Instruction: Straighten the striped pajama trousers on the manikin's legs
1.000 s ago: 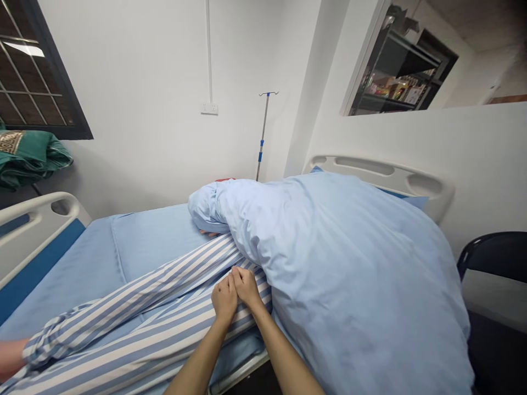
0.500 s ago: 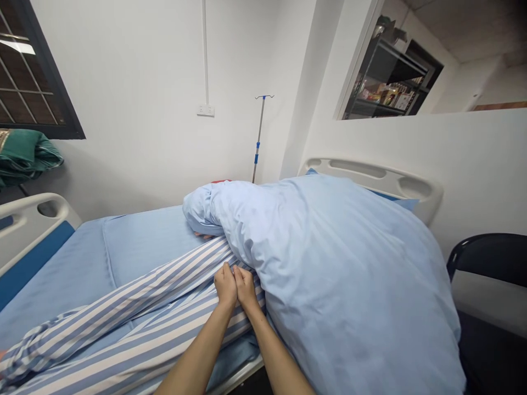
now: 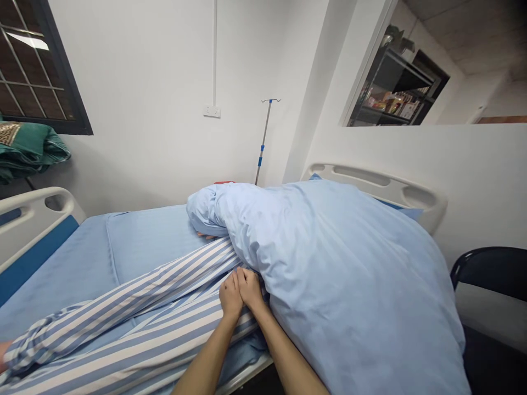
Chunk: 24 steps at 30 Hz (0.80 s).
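Blue-striped trousers [image 3: 164, 341] under left hand [image 3: 231, 295], right hand [image 3: 250, 286], curled together.

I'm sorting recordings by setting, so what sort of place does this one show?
Probably a hospital ward, or a room fitted out like one: there is a bed with a moulded footboard, a hooked drip stand beyond its far side, and a person lying there in striped trousers.

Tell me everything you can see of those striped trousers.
The trousers look like soft, lightly creased cloth with blue and white stripes. Worn with both legs outstretched, they lie along the bed, the farther cuff bunched. The quilt hides their top. The left hand and right hand seem to rest on the nearer leg.
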Available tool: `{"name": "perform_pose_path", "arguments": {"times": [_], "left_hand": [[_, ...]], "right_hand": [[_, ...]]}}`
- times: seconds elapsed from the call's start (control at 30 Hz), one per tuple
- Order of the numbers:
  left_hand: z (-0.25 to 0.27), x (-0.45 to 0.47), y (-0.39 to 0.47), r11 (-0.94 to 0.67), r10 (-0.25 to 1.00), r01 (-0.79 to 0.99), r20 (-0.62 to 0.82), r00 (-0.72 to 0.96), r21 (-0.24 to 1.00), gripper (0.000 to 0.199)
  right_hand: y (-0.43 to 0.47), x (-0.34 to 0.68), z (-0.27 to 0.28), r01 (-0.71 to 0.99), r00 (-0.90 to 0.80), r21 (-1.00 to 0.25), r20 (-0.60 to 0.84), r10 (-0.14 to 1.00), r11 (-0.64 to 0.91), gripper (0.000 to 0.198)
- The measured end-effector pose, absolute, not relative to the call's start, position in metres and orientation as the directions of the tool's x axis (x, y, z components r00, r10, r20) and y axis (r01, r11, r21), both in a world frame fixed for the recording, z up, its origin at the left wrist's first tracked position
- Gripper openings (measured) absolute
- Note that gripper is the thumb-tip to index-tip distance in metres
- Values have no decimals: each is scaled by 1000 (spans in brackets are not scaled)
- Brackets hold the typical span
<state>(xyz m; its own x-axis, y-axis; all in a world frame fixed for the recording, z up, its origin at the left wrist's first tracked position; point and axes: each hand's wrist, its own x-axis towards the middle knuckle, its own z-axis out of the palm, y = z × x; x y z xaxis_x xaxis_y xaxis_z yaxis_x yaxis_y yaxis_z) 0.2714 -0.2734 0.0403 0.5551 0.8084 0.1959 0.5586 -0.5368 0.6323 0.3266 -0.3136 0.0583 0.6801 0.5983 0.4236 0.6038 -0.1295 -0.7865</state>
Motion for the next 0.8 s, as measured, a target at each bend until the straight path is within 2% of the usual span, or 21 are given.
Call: {"name": "perform_pose_path", "arguments": {"times": [0.07, 0.13, 0.23, 0.37, 0.6, 0.8], "left_hand": [[42, 270, -274, -492, 814, 549, 134, 565, 675, 35], [43, 270, -275, -468, 813, 547, 94, 575, 694, 36], [46, 271, -277, -472, 813, 565, 86, 576, 677, 39], [49, 273, -279, -500, 804, 565, 110, 584, 657, 40], [44, 256, -271, -462, 801, 483, 117, 587, 744, 46], [31, 155, -220, -434, 843, 557, 100, 529, 708, 48]], "right_hand": [[-317, 329, 65, 705, 614, -684, 455, 645, -188, 40], [-318, 333, 68, 743, 572, -643, 470, 672, -183, 39], [-317, 340, 61, 656, 632, -743, 447, 634, -130, 41], [-314, 348, 44, 477, 776, -876, 380, 503, -74, 44], [-319, 347, 45, 465, 777, -882, 366, 512, -74, 48], [-320, 344, 46, 486, 773, -865, 359, 524, -125, 48]]}}
